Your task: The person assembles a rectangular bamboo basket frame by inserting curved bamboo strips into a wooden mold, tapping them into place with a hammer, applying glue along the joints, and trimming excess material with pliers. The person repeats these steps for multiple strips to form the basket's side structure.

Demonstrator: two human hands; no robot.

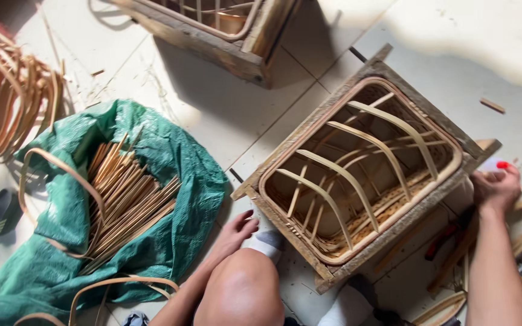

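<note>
From the head camera, the wooden frame [388, 235] holding a half-woven rattan basket [357, 175] sits in front of your knee. Your left hand [237, 232] hovers loosely curled, holding nothing, between the frame's near corner and the green sack [176, 181] of bamboo strips [128, 193]. Your right hand [495, 188] is closed around a small white object with a red tip [495, 165] at the frame's far right corner.

Sticks [129, 196] on tarp [176, 157], left of frame [394, 226].

Two wooden frames [394, 226] [225, 48], one green sack [170, 163], one bundle of cane sticks [128, 193], two hands [237, 232] [495, 188].
</note>
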